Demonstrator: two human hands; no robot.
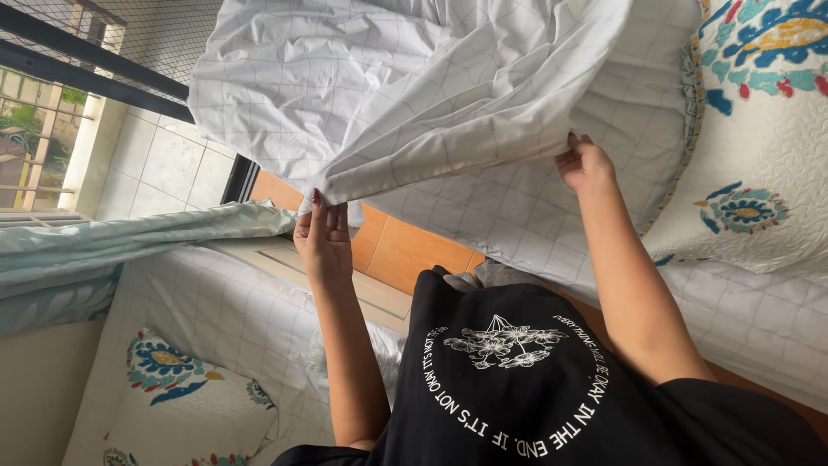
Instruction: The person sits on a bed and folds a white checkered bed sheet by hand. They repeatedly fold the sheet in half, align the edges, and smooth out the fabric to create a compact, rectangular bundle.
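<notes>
A white sheet with a thin grey grid [405,86] hangs lifted in front of me, folded over along its lower edge. My left hand [323,237] pinches the sheet's lower corner at centre left. My right hand [585,162] grips the same edge further right, fingers curled over the fabric. Both arms reach up from my black printed shirt [517,380]. Under the raised sheet lies more of the same gridded fabric over the bed [517,216].
A white quilt with blue, teal and red floral motifs [759,129] covers the bed at right. A matching floral pillow [181,388] lies at lower left on gridded bedding. Pale green curtain fabric [103,250], a window with mesh [103,52] and orange wooden boards [405,250] lie beyond.
</notes>
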